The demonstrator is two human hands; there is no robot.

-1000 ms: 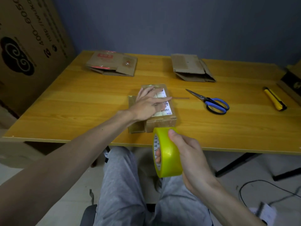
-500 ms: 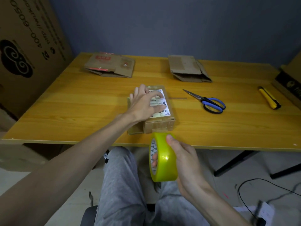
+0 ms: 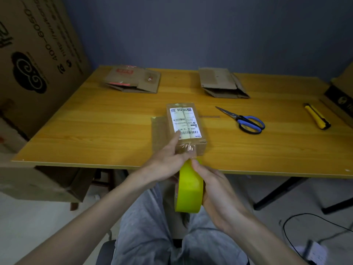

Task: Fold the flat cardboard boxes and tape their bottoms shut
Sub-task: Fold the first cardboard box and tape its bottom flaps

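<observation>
The box (image 3: 186,127) sits label-up near the front edge of the table (image 3: 95,131). The left hand (image 3: 168,161) lays its index finger straight on the label, while its other fingers bend down against the box's near face, where a clear strip (image 3: 188,149) is stuck (whether they pinch the strip or only press it, I cannot tell). The right hand (image 3: 212,184) grips the yellow roll (image 3: 190,190) just off the table edge, with the thumb on the roll's top and the fingers curled round it. Two flat boxes (image 3: 133,80) (image 3: 221,83) lie at the back. Scissors (image 3: 246,121) and a knife (image 3: 317,116) lie to the right.
</observation>
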